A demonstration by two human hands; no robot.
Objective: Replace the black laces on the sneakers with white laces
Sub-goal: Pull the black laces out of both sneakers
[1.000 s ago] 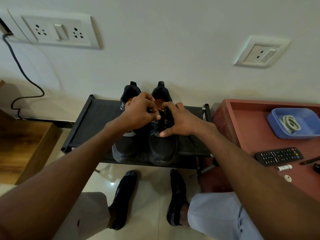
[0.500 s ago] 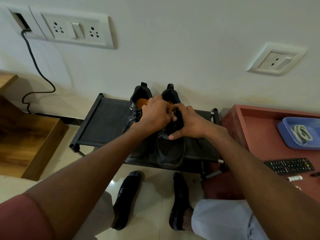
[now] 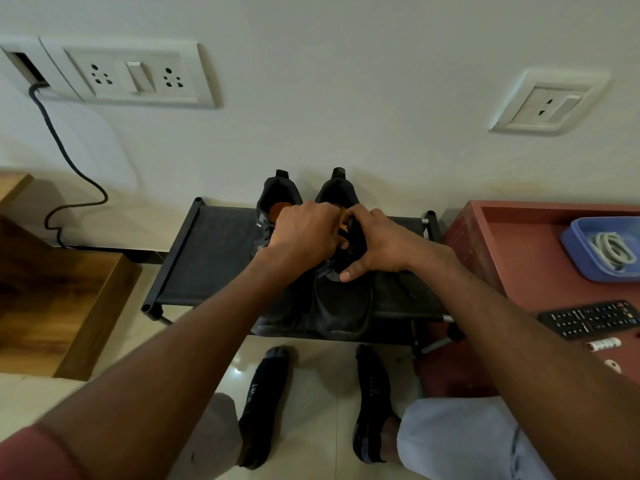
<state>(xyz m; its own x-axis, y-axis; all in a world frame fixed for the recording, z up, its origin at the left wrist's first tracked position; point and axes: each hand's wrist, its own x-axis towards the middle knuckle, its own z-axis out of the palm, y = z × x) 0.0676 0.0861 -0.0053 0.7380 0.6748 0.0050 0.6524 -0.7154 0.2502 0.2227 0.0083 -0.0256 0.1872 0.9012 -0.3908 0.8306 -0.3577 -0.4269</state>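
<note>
Compared with a second ago, the view has tilted and shifted so the wall sockets sit lower in frame, while both hands remain bunched over the right shoe; the blue tray has slid toward the right edge.

The pair of black mesh sneakers (image 3: 313, 306) stands toes toward the person on the low black fabric shoe rack (image 3: 207, 258), heels against the wall. The left hand (image 3: 304, 233) is curled over the tongue area of the right sneaker, fingers clenched around something dark, apparently the black lace (image 3: 403, 284), though what it pinches is hidden. The right hand (image 3: 375, 244) grips that shoe's upper, thumb pressed down on the vamp. A loose lace end trails onto the rack to the right.

The rack's left half is bare fabric. Just beside its right end stands the reddish-brown table (image 3: 512, 258), carrying a blue plastic tray (image 3: 575, 237) with coiled white laces (image 3: 611, 249), a black remote control (image 3: 588, 318) and a small white tube (image 3: 604, 344). A wooden step (image 3: 65, 299) lies to the left. Socked feet (image 3: 263, 403) rest on the tiled floor below.
</note>
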